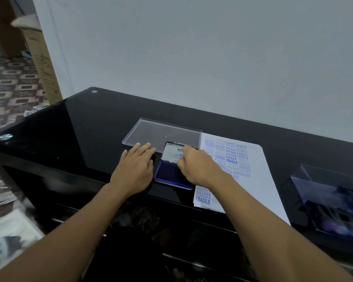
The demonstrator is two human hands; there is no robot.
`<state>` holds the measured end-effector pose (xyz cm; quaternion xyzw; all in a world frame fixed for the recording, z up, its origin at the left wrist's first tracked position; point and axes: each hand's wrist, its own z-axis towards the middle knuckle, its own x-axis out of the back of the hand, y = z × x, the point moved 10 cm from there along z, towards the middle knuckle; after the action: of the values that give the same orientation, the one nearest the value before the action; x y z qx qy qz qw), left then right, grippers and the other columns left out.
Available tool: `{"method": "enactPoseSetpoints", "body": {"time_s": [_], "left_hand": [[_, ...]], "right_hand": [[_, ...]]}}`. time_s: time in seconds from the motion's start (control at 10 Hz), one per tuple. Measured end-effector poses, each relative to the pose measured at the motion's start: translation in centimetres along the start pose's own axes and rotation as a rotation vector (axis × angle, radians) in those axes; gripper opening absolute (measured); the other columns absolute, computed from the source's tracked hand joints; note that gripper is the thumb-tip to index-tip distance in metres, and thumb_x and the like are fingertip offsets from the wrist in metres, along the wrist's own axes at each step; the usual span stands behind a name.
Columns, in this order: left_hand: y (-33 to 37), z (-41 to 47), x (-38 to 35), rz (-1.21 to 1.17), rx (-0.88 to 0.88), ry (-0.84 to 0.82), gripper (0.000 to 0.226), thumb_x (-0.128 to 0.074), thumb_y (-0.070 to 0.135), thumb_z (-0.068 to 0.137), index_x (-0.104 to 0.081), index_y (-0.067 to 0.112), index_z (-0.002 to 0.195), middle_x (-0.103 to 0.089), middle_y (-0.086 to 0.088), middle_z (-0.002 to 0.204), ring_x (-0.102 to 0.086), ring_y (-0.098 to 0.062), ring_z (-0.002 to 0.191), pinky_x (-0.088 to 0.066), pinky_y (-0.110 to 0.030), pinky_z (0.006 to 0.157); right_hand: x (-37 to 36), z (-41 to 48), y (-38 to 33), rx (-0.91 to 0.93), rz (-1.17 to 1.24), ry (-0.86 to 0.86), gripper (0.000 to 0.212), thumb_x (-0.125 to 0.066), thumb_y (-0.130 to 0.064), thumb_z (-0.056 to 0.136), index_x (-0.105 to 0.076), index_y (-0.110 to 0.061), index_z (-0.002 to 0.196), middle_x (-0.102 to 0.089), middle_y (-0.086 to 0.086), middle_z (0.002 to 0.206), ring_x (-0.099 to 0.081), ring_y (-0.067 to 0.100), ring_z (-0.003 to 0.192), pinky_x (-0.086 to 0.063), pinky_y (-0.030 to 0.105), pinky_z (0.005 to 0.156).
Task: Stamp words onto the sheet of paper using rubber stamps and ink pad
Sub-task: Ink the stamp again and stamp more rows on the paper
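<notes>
So the person's left hand (136, 169) lies flat on the black table (90, 129), fingers straight and close together, right against the left edge of the ink pad (169, 176). Looks like it's there to stop the pad sliding. A clear plastic cover (163, 133) lies at those fingertips.

The right hand (196, 165) has curled fingers, thumb and fingertips pinching the far edge of the pad's hinged lid (171, 152). The lid is tilted up, so the blue pad shows just under that hand. Can't tell if a stamp is tucked in there too.

The sheet of paper (259, 180), covered in blue FRAGILE and SAMPLE prints, sits just right of those fingers, handy for stamping. Well off to their right is a clear box (330, 200), too blurry to see inside. Probably the stamps.
</notes>
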<state>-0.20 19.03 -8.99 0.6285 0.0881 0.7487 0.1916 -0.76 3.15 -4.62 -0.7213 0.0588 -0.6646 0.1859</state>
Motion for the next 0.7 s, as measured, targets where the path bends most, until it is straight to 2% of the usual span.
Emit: {"method": "enactPoseSetpoints", "body": {"time_s": [0.1, 0.3, 0.4, 0.7], "left_hand": [[0.03, -0.11, -0.01, 0.002, -0.007, 0.004, 0.048, -0.029, 0.026, 0.105, -0.03, 0.025, 0.153, -0.019, 0.006, 0.163, -0.007, -0.017, 0.152, -0.01, -0.047, 0.123], [-0.03, -0.02, -0.07, -0.001, 0.002, 0.01, 0.049, -0.03, 0.026, 0.104, -0.03, 0.025, 0.153, -0.02, 0.006, 0.163, -0.007, -0.016, 0.152, -0.01, -0.047, 0.123], [-0.05, 0.05, -0.1, -0.006, 0.006, 0.01, 0.049, -0.031, 0.026, 0.104, -0.03, 0.025, 0.153, -0.02, 0.006, 0.163, -0.007, -0.016, 0.152, -0.01, -0.047, 0.123], [-0.12, 0.09, -0.13, -0.015, 0.014, 0.008, 0.049, -0.032, 0.026, 0.104, -0.03, 0.025, 0.153, -0.02, 0.005, 0.163, -0.007, -0.016, 0.152, -0.01, -0.046, 0.123]], "right_hand": [[0.04, -0.18, -0.13, -0.002, 0.001, 0.009, 0.021, -0.04, -0.023, 0.101, -0.037, -0.018, 0.081, -0.054, 0.007, 0.084, -0.055, 0.028, 0.078, -0.042, 0.037, 0.065], [-0.15, -0.5, -0.62, 0.005, -0.005, 0.024, 0.017, -0.041, -0.019, 0.1, -0.037, -0.017, 0.084, -0.059, 0.017, 0.097, -0.055, 0.033, 0.08, -0.043, 0.038, 0.065], [-0.2, -0.67, -0.81, 0.005, -0.007, 0.018, 0.012, -0.04, -0.018, 0.1, -0.038, -0.015, 0.089, -0.054, 0.017, 0.094, -0.052, 0.033, 0.078, -0.04, 0.037, 0.064], [0.04, -0.23, -0.42, -0.001, 0.026, -0.023, 0.014, -0.042, -0.019, 0.102, -0.042, -0.013, 0.089, -0.06, 0.015, 0.098, -0.054, 0.028, 0.08, -0.038, 0.033, 0.061]]}}
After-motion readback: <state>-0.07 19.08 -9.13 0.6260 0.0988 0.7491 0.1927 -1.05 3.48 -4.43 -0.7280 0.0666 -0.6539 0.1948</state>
